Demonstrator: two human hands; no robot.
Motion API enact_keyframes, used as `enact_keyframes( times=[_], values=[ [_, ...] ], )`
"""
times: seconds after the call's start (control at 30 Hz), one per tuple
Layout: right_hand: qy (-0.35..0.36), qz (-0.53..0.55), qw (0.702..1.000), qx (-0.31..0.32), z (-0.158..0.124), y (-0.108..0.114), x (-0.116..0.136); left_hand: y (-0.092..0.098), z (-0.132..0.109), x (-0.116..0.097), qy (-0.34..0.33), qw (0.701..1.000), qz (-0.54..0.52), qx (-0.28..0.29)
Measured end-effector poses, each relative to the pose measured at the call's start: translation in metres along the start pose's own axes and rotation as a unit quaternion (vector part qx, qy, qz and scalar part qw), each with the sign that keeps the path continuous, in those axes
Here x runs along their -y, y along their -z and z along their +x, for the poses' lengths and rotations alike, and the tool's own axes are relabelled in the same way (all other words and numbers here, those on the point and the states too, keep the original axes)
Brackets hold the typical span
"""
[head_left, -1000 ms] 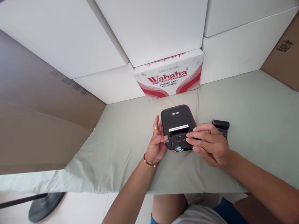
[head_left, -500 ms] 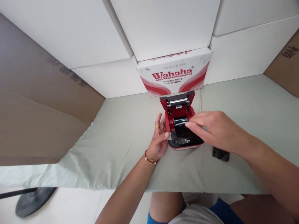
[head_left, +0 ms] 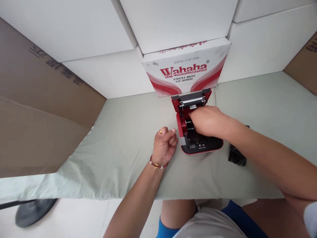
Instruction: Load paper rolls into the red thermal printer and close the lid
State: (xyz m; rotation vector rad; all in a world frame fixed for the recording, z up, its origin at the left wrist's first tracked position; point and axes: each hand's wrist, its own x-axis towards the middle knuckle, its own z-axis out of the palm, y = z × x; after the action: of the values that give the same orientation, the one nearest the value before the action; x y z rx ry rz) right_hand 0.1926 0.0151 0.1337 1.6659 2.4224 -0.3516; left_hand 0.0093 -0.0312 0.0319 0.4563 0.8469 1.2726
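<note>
A small red and black printer stands on the pale green table cover with its lid swung up and open. My right hand reaches into the open bay, fingers curled down over a black roll inside; the grip itself is hidden. My left hand rests on the cloth just left of the printer, curled in a loose fist with nothing seen in it. It wears a gold ring and a bead bracelet.
A white and red "Wahaha" carton stands right behind the printer, among white boxes. Brown cardboard walls the left side. A small black part lies right of the printer, under my forearm. A black round stand base sits on the floor.
The printer's lid went from closed to open. My right hand moved from the front of the printer into the open bay. My left hand let go of the printer's side and curled into a fist.
</note>
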Motion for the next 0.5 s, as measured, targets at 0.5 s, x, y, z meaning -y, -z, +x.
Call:
enact_keyframes(
  times=[0.5],
  values=[
    [-0.107, 0.224, 0.961, -0.120, -0.101, 0.018, -0.118, -0.001, 0.002, -0.006, 0.057, 0.996, -0.048, 0.048]
  ],
)
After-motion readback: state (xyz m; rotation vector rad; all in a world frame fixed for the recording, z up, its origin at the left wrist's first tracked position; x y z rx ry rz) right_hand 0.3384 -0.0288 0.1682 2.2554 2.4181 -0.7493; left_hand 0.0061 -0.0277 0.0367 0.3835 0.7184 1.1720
